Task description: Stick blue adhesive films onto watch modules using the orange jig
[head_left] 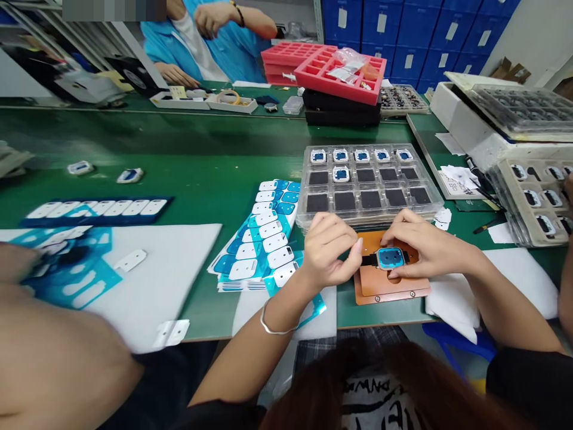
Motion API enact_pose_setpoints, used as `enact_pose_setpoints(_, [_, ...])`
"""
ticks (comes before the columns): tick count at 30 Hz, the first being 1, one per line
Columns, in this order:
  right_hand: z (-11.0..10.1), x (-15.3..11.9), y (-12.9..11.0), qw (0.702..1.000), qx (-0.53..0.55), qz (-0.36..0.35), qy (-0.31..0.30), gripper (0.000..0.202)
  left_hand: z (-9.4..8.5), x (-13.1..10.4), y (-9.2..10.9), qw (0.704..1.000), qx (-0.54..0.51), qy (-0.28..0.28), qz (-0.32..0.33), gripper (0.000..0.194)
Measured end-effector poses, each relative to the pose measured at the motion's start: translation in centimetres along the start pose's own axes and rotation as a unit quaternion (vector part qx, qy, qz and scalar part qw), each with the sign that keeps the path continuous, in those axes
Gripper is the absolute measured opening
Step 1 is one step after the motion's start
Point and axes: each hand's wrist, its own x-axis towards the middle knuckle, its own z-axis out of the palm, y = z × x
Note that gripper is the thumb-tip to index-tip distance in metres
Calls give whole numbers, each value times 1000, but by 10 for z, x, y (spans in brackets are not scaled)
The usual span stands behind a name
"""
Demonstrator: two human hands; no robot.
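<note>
In the head view, the small squarish device [391,258] with a bright blue face and a silver-toned rim lies within the curve of the person's right hand [416,243], its fingers along the far edge and its thumb at the near edge, so that hand is grasping it. A short black band [369,260] runs from the device toward the person's left hand [331,249], which is curled with thumb and forefinger drawn close together at the band's end; I cannot tell from this angle whether they pinch anything. Beneath the device is a flat orange-brown plate [369,294] with round metal fittings along its near edge.

The plate rests on a long green worktop [201,140]. Just beyond it stands a clear plastic compartment tray [302,203] holding six white-framed blue pieces, five in the back row and one in the middle row. To the left lies a fanned stack of white-and-blue adhesive sheets [273,242]. Farther back are stacked red foam trays [340,77], a co-worker in a bright blue top [251,51], and tall rows of blue storage bins [380,45].
</note>
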Motion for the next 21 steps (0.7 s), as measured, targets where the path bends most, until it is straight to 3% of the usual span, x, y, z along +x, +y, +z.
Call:
enact_pose_setpoints(4, [3, 1, 2, 995, 72, 0, 72, 34, -2, 1, 0, 998, -43, -7, 37, 16])
enact_pose_setpoints(6, [6, 2, 1, 970, 212, 2, 123, 30, -1, 1, 1, 997, -47, 8, 58, 33])
enact_pose_setpoints(8, [13, 4, -1, 908, 401, 9, 123, 27, 1, 1, 2, 997, -43, 11, 58, 51])
enact_pose_setpoints(10, [21, 5, -6, 825, 560, 30, 77, 25, 3, 0, 4, 998, -39, 0, 46, 50])
enact_pose_setpoints(12, [28, 6, -11, 760, 646, 65, 33, 28, 6, -1, 5, 998, -47, -3, 33, 42])
enact_pose_setpoints(14, [32, 7, -15, 724, 683, 94, 18, 31, 6, -2, 5, 997, -68, -4, 22, 38])
enact_pose_setpoints(21, [34, 6, -21, 711, 689, 126, 57, 31, 4, -3, 6, 987, -157, -24, -28, 46])
